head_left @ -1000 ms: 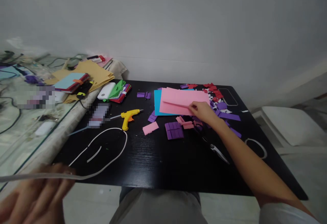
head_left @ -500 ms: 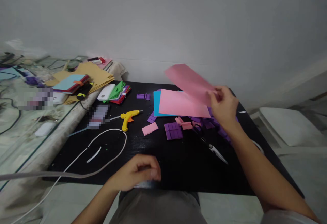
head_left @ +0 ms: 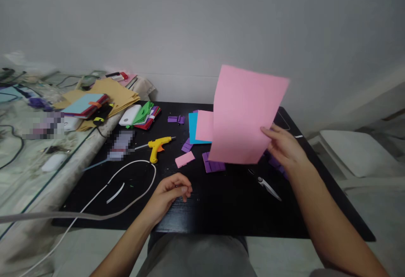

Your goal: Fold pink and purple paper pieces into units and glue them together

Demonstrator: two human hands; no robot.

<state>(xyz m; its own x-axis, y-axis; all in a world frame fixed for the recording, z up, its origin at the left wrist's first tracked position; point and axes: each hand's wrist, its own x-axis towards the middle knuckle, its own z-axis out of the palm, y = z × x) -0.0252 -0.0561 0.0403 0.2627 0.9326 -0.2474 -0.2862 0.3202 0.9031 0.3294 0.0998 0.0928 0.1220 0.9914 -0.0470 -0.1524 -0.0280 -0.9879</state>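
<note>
My right hand [head_left: 286,146] pinches the right edge of a pink paper sheet [head_left: 248,114] between thumb and fingers. The sheet is raised above the table, facing me. Behind it, a second pink sheet [head_left: 204,126] lies on a blue sheet [head_left: 193,128], both partly hidden. My left hand [head_left: 172,190] hovers near the table's front edge, holding nothing, fingers loosely curled and apart. Below the raised sheet lie a folded purple paper piece [head_left: 214,164] and scissors [head_left: 268,188], whose handles are mostly covered. A small folded pink piece [head_left: 184,159] rests to the left.
A yellow glue gun [head_left: 156,147] lies on the black table [head_left: 221,209], with a white cable [head_left: 154,176] looped in front. Coloured paper bundles [head_left: 148,116] sit at the back left. A glass-topped surface on the left carries brown envelopes [head_left: 118,95]. A white stool [head_left: 344,152] stands at right.
My right hand has lifted the pink sheet and turned it upright, so its broad face shows. My left hand has moved slightly up and left, its fingers loosening.
</note>
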